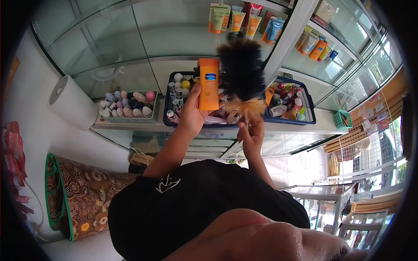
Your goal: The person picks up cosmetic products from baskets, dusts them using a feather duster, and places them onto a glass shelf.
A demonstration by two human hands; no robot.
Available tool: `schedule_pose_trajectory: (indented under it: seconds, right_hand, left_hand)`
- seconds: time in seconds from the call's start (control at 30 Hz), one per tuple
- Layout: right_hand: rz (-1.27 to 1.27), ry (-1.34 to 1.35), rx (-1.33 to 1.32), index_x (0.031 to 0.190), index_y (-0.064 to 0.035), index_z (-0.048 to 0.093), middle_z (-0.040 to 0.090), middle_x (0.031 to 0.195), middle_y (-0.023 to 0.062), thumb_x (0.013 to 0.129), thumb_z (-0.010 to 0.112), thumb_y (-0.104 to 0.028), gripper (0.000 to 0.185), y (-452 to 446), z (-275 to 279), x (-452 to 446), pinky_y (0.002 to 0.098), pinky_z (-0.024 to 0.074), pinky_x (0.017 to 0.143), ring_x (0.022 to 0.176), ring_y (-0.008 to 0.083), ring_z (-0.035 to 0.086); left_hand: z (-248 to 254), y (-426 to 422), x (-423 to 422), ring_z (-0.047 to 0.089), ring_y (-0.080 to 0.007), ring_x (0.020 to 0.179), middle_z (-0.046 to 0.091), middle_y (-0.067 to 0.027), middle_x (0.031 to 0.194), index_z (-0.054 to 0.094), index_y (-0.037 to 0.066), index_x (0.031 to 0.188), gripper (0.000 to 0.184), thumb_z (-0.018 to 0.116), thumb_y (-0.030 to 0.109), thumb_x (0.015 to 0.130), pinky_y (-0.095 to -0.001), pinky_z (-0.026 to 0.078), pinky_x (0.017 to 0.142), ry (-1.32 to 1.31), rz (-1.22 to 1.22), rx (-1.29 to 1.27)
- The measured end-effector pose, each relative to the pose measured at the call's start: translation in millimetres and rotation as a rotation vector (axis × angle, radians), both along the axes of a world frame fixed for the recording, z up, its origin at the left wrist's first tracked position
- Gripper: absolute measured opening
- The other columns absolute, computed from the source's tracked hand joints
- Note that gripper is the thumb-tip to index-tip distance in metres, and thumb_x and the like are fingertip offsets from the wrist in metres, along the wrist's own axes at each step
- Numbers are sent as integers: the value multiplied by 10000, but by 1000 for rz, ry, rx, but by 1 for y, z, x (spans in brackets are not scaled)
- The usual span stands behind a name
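My left hand [192, 108] is closed around an orange lotion tube [209, 89] with a blue label, held upright above a dark blue basket [167, 102] full of small bottles. To its right, my right hand [252, 132] grips the lower end of a fluffy feather duster [241, 71], black on top and tan near the handle. The duster head points up, beside the tube, and looks slightly blurred. Most of its handle is hidden by my fingers.
A second blue basket [311, 104] of bottles stands right of the duster. A light green basket [154, 114] of small containers sits left, near a white cylinder [74, 102]. Glass shelves behind hold sunscreen tubes [217, 19]. A patterned bag [89, 195] is at lower left.
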State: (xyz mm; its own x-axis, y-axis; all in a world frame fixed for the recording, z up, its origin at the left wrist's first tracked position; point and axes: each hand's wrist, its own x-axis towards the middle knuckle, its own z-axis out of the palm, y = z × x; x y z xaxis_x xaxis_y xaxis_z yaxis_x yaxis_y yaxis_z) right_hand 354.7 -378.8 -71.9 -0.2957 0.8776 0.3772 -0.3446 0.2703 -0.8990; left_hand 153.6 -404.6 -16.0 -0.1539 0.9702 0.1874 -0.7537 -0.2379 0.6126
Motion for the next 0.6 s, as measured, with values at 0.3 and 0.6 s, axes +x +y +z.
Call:
schedule_pose_trajectory:
  seconds: [0.3,0.6]
  right_hand:
    - [499,-375,324,1234,-39,517,608,967,25,888,656,5,375,-27,-7,-19,228,428,675,800,66,529]
    - [75,-85,-41,1261,-55,452,610,976,64,920,595,2,374,2,0,-14,195,368,481,578,37,466]
  left_hand:
    - [-29,25,-13,383,-371,1348,302,-77,1540,285,162,1488,581,385,463,1001,-548,379,1053,-20,-208,-38]
    - [-13,16,-2,520,-259,1248,527,-119,1363,440,91,1387,466,398,347,1000,-497,413,1044,-103,81,-52]
